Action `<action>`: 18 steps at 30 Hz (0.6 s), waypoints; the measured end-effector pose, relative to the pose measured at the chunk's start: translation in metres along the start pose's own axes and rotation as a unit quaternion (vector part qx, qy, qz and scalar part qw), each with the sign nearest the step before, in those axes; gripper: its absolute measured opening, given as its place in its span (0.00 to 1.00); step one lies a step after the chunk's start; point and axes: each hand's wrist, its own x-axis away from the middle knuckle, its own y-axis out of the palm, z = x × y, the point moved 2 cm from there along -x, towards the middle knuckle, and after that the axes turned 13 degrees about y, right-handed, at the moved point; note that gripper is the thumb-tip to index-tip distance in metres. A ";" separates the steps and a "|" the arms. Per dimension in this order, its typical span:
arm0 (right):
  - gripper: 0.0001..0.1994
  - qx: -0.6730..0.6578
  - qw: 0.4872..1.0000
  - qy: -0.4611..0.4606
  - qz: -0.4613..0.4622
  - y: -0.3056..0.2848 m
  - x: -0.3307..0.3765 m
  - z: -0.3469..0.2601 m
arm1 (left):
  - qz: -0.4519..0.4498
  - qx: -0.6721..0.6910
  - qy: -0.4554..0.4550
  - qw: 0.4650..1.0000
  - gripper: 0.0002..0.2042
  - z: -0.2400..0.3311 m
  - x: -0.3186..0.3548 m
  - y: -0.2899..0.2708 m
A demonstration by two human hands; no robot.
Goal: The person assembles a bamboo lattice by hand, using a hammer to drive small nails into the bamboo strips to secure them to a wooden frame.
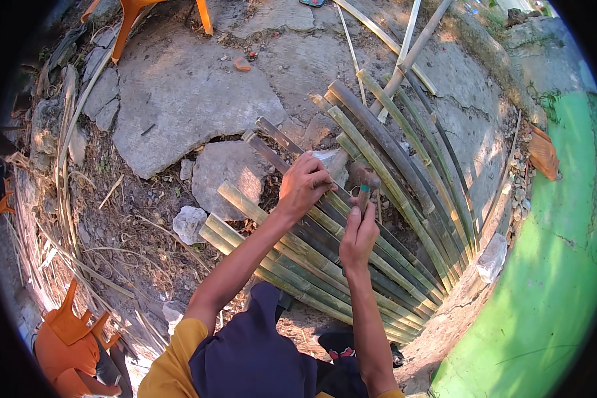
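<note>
I saw a fan of split green bamboo slats (pixel 378 199) lying centre frame, partly fastened by my judgement. My left hand (pixel 303 186) pressed fingers on one slat; my right hand (pixel 358 232) gripped a wooden-handled hammer (pixel 365 180).

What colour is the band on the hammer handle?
Teal, on the hammer held in the right hand; head view.

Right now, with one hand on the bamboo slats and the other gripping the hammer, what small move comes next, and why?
Probably a short downward tap: the right hand holds the hammer raised just beside the left hand, which pinches at a bamboo slat.
</note>
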 end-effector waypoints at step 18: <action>0.16 0.083 0.995 -0.061 0.008 0.007 0.029 0.017 | 0.003 -0.015 0.018 1.000 0.09 0.002 -0.004 0.003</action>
